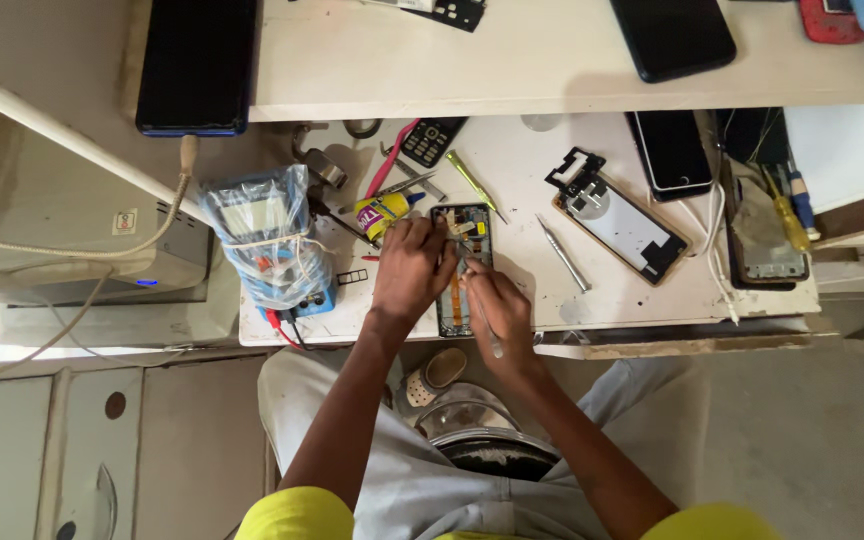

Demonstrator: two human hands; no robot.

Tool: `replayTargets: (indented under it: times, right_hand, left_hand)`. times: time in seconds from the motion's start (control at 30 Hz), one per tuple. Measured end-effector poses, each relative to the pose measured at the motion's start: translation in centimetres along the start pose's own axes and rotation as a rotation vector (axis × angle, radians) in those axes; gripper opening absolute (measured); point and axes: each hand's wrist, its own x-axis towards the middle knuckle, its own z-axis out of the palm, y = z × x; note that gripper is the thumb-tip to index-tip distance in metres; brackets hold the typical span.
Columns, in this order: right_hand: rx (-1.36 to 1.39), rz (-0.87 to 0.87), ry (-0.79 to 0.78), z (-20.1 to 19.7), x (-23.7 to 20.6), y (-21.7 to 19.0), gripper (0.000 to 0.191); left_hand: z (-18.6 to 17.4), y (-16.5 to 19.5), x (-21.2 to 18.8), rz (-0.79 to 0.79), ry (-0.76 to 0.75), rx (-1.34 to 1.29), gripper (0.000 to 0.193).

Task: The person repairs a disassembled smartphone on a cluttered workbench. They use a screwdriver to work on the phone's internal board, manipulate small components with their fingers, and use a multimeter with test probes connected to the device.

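Note:
An opened smartphone lies face down on the white bench with its inner boards and orange flex cable showing. My left hand rests on its left edge, fingers pressing on the upper part. My right hand sits over the lower half and grips a thin metal tool, whose tip points into the phone's inside. The lower part of the phone is hidden by both hands.
A multimeter wrapped in plastic stands at the left. A yellow glue tube, tweezers, a green screwdriver, a removed back cover and several other phones lie around. A shelf overhangs the back.

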Motion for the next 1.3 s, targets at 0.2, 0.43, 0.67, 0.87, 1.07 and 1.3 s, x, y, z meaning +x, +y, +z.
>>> replayTargets:
  times: [0.2, 0.43, 0.67, 0.87, 1.07, 1.3]
  right_hand:
    - [-0.044, -0.165, -0.028, -1.2, 0.9, -0.8, 0.010]
    - [0.099, 0.114, -0.240, -2.7, 2.4, -1.1, 0.011]
    - [0.035, 0.057, -0.273, -3.1, 4.3, 0.4, 0.009]
    - [-0.056, -0.224, -0.150, -2.8, 2.2, -0.4, 0.016]
    - [-0.114, -0.227, -0.115, -2.2, 1.9, 0.2, 0.010]
    - [-0.109, -0.236, -0.122, -2.0, 1.8, 0.7, 0.009]
  left_hand:
    - [-0.2, 0.2, 0.2, -0.003, -0.026, -0.013, 0.036]
    - [0.0, 0.1, 0.1, -0.024, -0.040, -0.027, 0.033]
    - [0.1, 0.1, 0.0, -0.024, -0.033, -0.042, 0.034]
    - [0.1, 0.2, 0.1, -0.008, -0.017, -0.032, 0.037]
    - [0.2, 0.1, 0.1, -0.028, -0.051, -0.021, 0.037]
    - [0.4, 0.1, 0.0, -0.046, -0.061, 0.007, 0.038]
